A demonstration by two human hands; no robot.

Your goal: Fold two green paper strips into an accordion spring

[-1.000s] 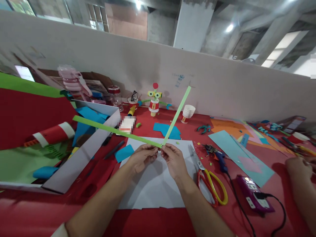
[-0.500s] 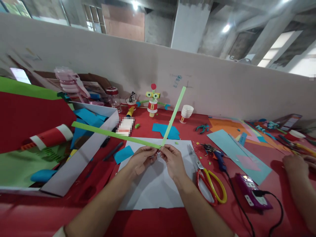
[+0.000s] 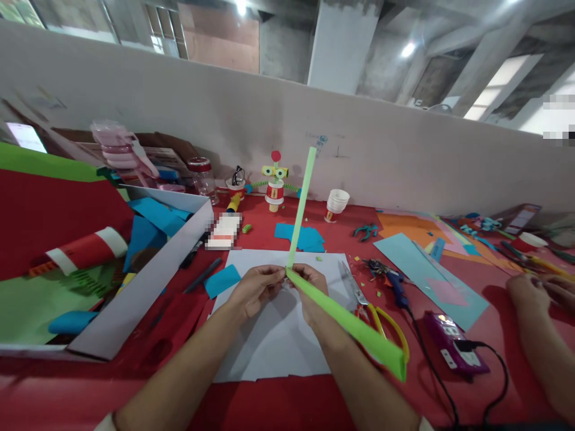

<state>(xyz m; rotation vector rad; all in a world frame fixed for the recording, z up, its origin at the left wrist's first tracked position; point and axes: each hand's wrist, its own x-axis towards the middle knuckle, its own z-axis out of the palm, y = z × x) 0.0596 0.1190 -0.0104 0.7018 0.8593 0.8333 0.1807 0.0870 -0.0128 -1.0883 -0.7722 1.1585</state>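
Note:
Two light green paper strips (image 3: 302,209) meet at a folded joint pinched between my hands, over white paper (image 3: 265,353). One strip rises upright toward the wall; the other slants down to the right across my right forearm. My left hand (image 3: 260,286) is closed, its thumb and fingers pressed on the joint. My right hand (image 3: 312,281) is closed at the same joint, partly covered by the slanting strip. Scissors (image 3: 384,323) with red and yellow handles lie right of my right hand, partly behind that strip. A blue paper piece (image 3: 223,281) lies left of my left hand.
A white box (image 3: 148,281) of paper pieces stands left. A paper-cup robot figure (image 3: 275,190) and stacked cups (image 3: 336,205) stand at the back. A glue gun (image 3: 395,284), corded purple device (image 3: 451,341) and teal pliers (image 3: 365,231) lie right. Another person's hand (image 3: 530,293) rests far right.
The strip that pointed left has swung over to the right, crossing my right forearm. The upright strip leans less to the right. Both hands stay closed at the joint.

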